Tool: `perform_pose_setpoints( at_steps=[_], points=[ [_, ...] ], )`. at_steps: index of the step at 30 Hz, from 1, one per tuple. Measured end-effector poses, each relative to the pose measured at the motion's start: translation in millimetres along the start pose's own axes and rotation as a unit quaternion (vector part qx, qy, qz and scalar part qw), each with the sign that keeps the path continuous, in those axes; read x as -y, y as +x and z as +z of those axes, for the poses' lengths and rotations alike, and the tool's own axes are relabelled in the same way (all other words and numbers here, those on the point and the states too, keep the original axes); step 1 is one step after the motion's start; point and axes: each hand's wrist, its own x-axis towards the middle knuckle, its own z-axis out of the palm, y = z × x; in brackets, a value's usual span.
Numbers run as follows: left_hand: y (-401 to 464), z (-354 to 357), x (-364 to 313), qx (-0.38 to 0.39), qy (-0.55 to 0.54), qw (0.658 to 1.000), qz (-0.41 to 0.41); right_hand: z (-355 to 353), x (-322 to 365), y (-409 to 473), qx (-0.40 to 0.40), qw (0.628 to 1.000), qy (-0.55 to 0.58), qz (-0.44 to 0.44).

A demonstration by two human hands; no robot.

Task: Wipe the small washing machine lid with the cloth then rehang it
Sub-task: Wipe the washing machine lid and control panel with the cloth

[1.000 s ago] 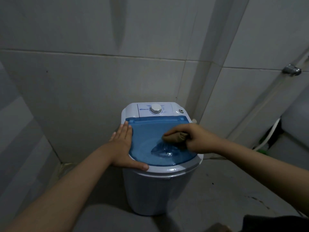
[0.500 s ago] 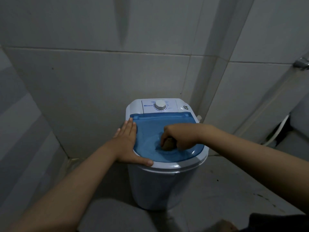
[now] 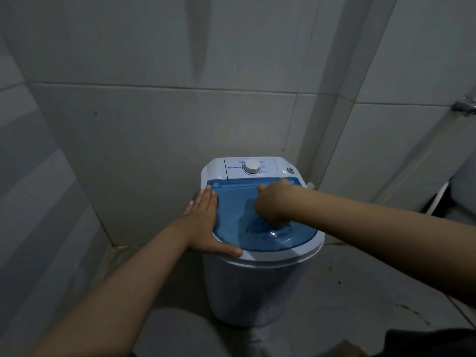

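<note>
A small white washing machine stands in the tiled corner, topped by a translucent blue lid. My left hand lies flat with fingers spread on the lid's left edge, thumb along the front rim. My right hand is a fist pressed on the middle-back of the lid. The cloth is hidden under that fist in this frame. A white dial sits on the control panel behind the lid.
Grey tiled walls close in on the left and behind the machine. A metal tap fitting sticks out of the right wall, with a white hose below it. Grey tiled floor lies to the right.
My right hand slid from the lid's right side to its centre, then toward the back hinge edge. The brown cloth seen earlier is now covered. My left hand stayed in place.
</note>
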Motion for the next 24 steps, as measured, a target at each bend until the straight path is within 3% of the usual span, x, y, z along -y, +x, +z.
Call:
perform_pose_setpoints(
  at_steps=[3,7,12,18,24],
  points=[
    [2,-1,1,0.006,0.008,1.0,-0.002,8,-17,-15,-0.133,0.988,0.075,-0.009],
    [4,1,1,0.012,0.007,1.0,-0.003,42,-10,-16,-0.276,0.924,0.233,-0.121],
    [3,0,-1,0.009,0.009,1.0,-0.006,82,15,-9,-0.288,0.92,0.216,-0.154],
    [2,1,-1,0.007,0.012,1.0,-0.006,120,-12,-20,-0.297,0.914,0.222,-0.166],
    [1,1,-1,0.007,0.007,1.0,-0.007,112,-46,-32,-0.235,0.948,0.175,-0.122]
  ],
)
